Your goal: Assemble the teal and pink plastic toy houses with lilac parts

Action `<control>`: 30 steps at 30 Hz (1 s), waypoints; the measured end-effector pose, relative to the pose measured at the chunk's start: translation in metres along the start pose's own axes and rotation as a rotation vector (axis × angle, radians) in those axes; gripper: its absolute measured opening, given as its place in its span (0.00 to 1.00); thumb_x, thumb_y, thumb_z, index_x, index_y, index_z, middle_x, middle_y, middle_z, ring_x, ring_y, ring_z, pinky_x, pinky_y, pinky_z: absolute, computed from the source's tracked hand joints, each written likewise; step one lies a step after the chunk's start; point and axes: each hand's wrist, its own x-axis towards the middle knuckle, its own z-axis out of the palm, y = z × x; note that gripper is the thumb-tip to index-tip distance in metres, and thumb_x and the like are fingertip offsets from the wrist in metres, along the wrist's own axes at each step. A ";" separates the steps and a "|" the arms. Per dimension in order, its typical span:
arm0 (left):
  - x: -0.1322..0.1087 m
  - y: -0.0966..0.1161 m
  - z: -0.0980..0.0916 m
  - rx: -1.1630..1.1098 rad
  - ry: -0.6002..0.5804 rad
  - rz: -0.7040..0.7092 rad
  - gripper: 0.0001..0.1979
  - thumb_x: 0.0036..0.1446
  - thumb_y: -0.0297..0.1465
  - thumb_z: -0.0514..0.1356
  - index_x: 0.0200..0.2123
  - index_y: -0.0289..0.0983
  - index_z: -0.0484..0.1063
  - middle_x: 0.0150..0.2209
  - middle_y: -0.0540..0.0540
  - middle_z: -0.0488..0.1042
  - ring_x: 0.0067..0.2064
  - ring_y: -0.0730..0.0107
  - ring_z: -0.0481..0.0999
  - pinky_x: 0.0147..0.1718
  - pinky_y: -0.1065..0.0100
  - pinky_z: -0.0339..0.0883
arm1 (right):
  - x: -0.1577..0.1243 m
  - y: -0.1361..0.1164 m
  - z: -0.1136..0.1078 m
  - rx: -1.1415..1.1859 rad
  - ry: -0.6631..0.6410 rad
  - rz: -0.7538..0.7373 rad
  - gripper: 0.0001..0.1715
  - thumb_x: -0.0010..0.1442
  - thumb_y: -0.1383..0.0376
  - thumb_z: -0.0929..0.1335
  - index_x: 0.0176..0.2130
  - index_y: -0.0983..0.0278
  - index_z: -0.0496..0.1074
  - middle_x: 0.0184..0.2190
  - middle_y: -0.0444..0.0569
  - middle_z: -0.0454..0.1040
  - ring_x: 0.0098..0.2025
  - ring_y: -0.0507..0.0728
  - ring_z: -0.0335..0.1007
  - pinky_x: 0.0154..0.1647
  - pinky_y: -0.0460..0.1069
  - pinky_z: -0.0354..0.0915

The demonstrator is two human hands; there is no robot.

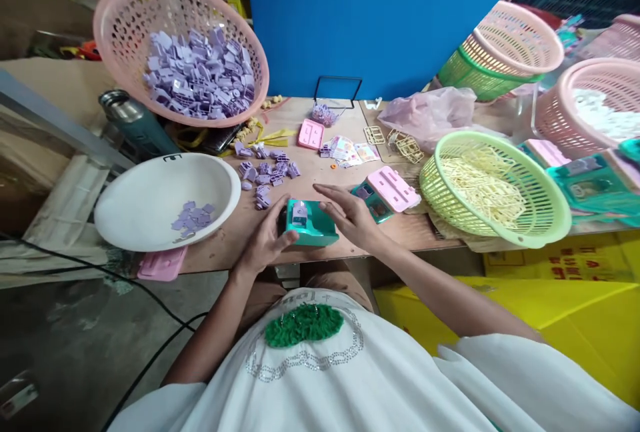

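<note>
The teal housing (311, 224) sits at the near edge of the table (225, 240), left hand (264, 240) clasping its 9 o'clock side, right hand (353, 216) lying flat-fingered at 3 o'clock, so the purple piece (299, 213) likely seats best under square, even pressure.

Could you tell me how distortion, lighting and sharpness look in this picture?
Head view: wide-angle bending curves the table and tilts the pink basket; light soft and even, no harsh glare; left hand and right hand on the teal part are sharp; corners smear slightly.
</note>
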 end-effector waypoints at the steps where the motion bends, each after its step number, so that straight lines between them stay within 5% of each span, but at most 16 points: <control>1: 0.000 0.003 0.006 -0.055 0.058 -0.017 0.41 0.58 0.57 0.65 0.66 0.39 0.66 0.68 0.35 0.67 0.71 0.48 0.64 0.68 0.54 0.62 | -0.004 0.000 0.006 0.005 -0.028 -0.007 0.26 0.75 0.56 0.63 0.63 0.66 0.75 0.62 0.64 0.74 0.65 0.65 0.72 0.66 0.62 0.69; 4: 0.000 0.011 0.024 -0.120 0.262 -0.079 0.30 0.60 0.53 0.65 0.57 0.39 0.73 0.60 0.39 0.76 0.63 0.53 0.73 0.62 0.59 0.67 | -0.017 -0.005 0.022 -0.034 -0.136 -0.075 0.26 0.76 0.57 0.62 0.64 0.64 0.74 0.64 0.64 0.72 0.69 0.67 0.67 0.69 0.68 0.64; 7: 0.001 0.013 0.034 -0.100 0.350 -0.168 0.28 0.57 0.51 0.67 0.54 0.40 0.76 0.53 0.43 0.79 0.56 0.56 0.77 0.54 0.65 0.71 | -0.010 -0.010 0.006 -0.110 -0.192 -0.143 0.27 0.75 0.58 0.63 0.67 0.63 0.71 0.66 0.64 0.70 0.70 0.68 0.66 0.68 0.68 0.66; 13: 0.011 0.005 0.030 -0.103 0.404 -0.219 0.39 0.46 0.60 0.69 0.51 0.37 0.77 0.47 0.42 0.81 0.48 0.54 0.80 0.42 0.65 0.74 | 0.108 -0.003 -0.122 -0.414 0.247 -0.182 0.24 0.73 0.61 0.65 0.65 0.60 0.74 0.59 0.57 0.78 0.59 0.65 0.77 0.60 0.61 0.74; 16: 0.007 0.002 0.024 -0.053 0.379 -0.194 0.41 0.49 0.62 0.66 0.56 0.37 0.75 0.55 0.38 0.79 0.56 0.47 0.78 0.49 0.60 0.74 | 0.178 0.022 -0.159 -0.741 0.103 0.142 0.21 0.71 0.69 0.65 0.59 0.66 0.79 0.51 0.57 0.82 0.51 0.61 0.81 0.53 0.52 0.75; 22: -0.016 -0.024 0.013 0.069 0.486 0.090 0.38 0.63 0.57 0.57 0.68 0.41 0.64 0.70 0.38 0.65 0.73 0.47 0.61 0.73 0.46 0.50 | 0.255 0.093 -0.114 -0.856 -0.194 0.314 0.12 0.68 0.70 0.70 0.49 0.67 0.82 0.49 0.55 0.83 0.52 0.59 0.80 0.54 0.47 0.73; 26: -0.023 -0.039 0.015 0.092 0.517 0.107 0.31 0.67 0.53 0.57 0.65 0.41 0.67 0.67 0.38 0.69 0.71 0.48 0.65 0.71 0.48 0.56 | 0.283 0.123 -0.081 -0.943 -0.306 0.422 0.19 0.70 0.58 0.71 0.56 0.66 0.74 0.55 0.54 0.75 0.55 0.60 0.76 0.56 0.60 0.74; 30: -0.023 -0.044 0.017 0.092 0.537 0.112 0.28 0.67 0.49 0.59 0.64 0.41 0.70 0.63 0.38 0.74 0.67 0.50 0.71 0.66 0.53 0.65 | 0.296 0.143 -0.069 -1.027 -0.336 0.472 0.21 0.70 0.57 0.71 0.57 0.66 0.74 0.58 0.55 0.73 0.60 0.63 0.71 0.62 0.65 0.68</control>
